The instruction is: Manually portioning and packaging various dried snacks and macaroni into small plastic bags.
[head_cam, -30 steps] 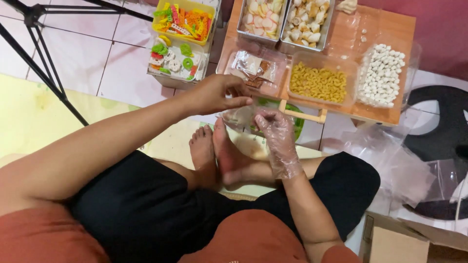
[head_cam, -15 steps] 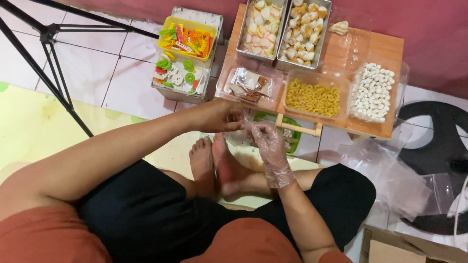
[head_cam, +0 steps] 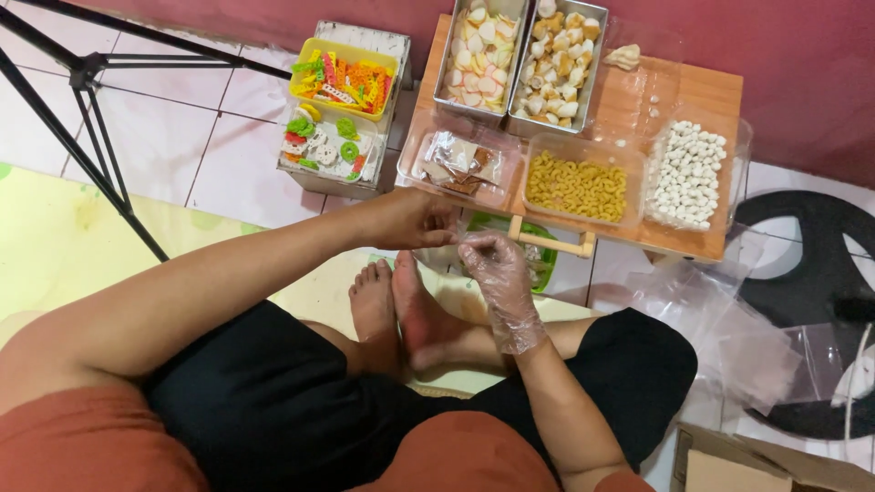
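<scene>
- Mid-frame, the bare left hand (head_cam: 412, 219) and gloved right hand (head_cam: 492, 260) both pinch a small clear bag (head_cam: 453, 248), spreading its mouth.
- Macaroni tub (head_cam: 576, 187) sits just above, within reach.

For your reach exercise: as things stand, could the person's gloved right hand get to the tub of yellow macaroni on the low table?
Probably yes. The right hand is just below the table's near edge, the macaroni tub stands open-topped in the front row, and nothing lies between.
</scene>
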